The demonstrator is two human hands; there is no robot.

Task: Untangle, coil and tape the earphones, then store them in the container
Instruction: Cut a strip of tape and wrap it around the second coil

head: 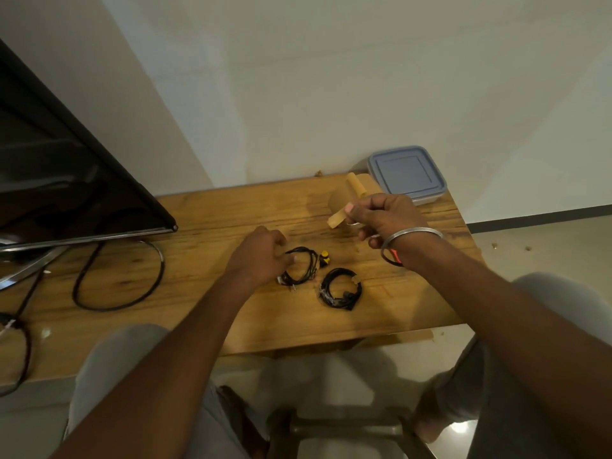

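Two coils of black earphones lie on the wooden table (205, 226). My left hand (261, 256) holds the left coil (303, 265), which has yellow earbuds (325, 257) at its right side. The second coil (339, 288) lies free to the right, with a bit of tape on it. My right hand (384, 217) hovers above the table and pinches a short strip of tan tape (337, 218). The tan tape roll (351, 193) stands just behind that hand. A closed container with a blue-grey lid (407, 173) sits at the table's far right corner.
A dark monitor (66, 180) on a metal stand fills the left side, and a black cable (99, 293) loops across the table beside it. The table's right edge drops to the floor. My knees and a stool frame are below the front edge.
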